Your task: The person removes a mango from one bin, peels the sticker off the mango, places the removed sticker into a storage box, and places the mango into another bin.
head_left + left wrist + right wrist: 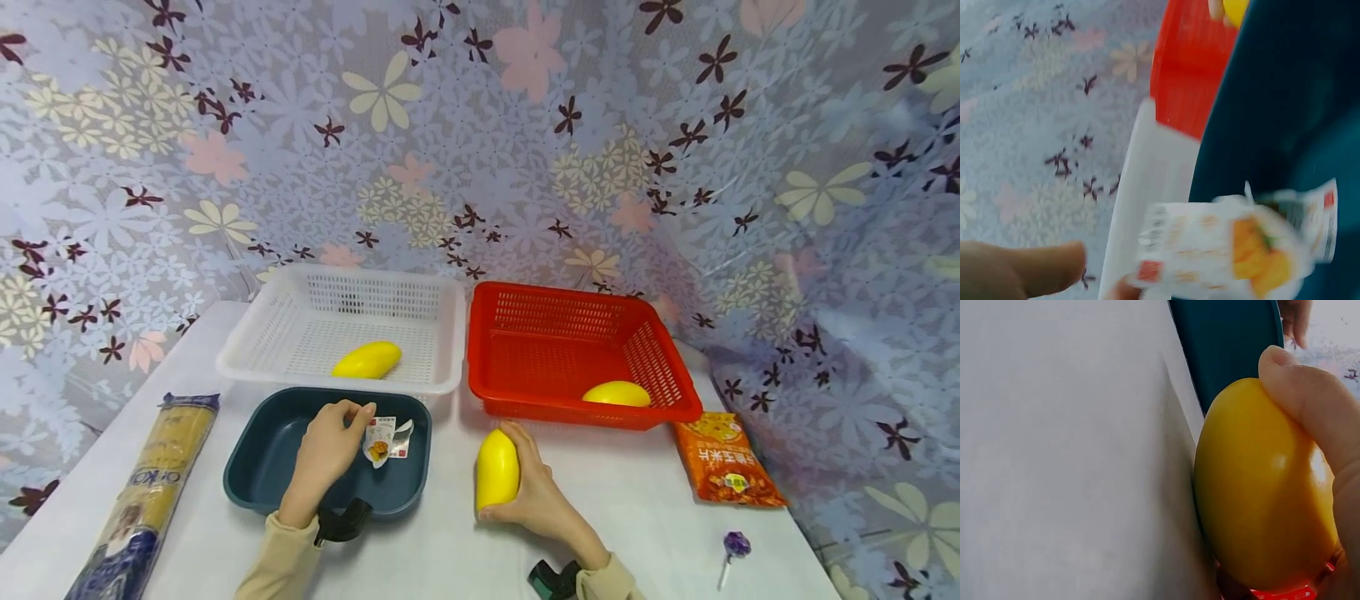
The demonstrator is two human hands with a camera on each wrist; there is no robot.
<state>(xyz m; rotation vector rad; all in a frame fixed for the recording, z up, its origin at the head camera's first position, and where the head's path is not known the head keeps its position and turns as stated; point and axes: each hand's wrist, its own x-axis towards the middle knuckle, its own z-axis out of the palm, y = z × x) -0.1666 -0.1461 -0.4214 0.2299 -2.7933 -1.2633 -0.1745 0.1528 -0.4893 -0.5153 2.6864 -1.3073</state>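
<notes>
Clearly, the right hand's point(534, 493) grip is wrapped round the yellow fruit point(497, 471), in front of the red basket point(540, 408) and just right of the teal tub point(262, 467) on the counter point(457, 554). Thumb and fingers on opposite sides suit its smooth skin; even pressure should prevent rolling. Over the tub, the left hand's point(330, 446) thumb stands off the white packet point(378, 442); whether its fingers hold the edge, I cannot tell.
</notes>
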